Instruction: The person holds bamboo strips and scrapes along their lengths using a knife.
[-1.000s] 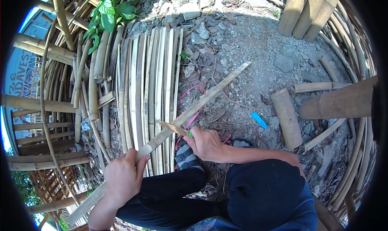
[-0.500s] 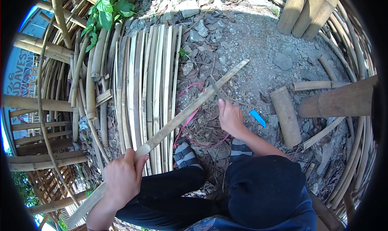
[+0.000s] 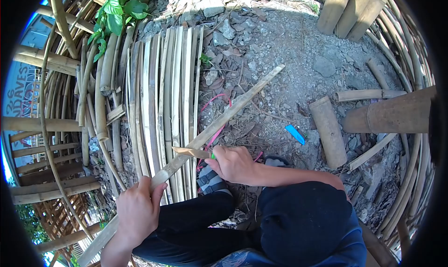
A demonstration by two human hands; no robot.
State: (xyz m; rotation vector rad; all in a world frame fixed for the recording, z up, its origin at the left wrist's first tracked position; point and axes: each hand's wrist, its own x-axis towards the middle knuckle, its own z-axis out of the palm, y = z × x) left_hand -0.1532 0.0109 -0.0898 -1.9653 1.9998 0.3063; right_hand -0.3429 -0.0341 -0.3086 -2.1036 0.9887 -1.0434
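Note:
A long bamboo strip [image 3: 242, 103] slants from the lower left to the upper middle. My left hand [image 3: 136, 212] is closed around its lower part. My right hand [image 3: 233, 164] grips a knife [image 3: 190, 152], with a bit of green handle showing at the thumb. The blade lies across the strip, a short way up from my left hand. Beneath, a row of split bamboo strips [image 3: 155, 94] lies side by side on the ground. Pink twine [image 3: 215, 136] loops over the soil near my sandalled foot [image 3: 212, 179].
A blue plastic piece [image 3: 295, 134] lies on the stony ground to the right. Beyond it are a short bamboo section [image 3: 328, 132] and a thick bamboo pole [image 3: 387, 113]. Bamboo fencing [image 3: 46, 122] stands at the left, with a leafy plant [image 3: 114, 15] above the poles.
My right hand and the knife have moved down and left along the strip, toward my left hand. The left hand keeps its hold, and the view has shifted slightly.

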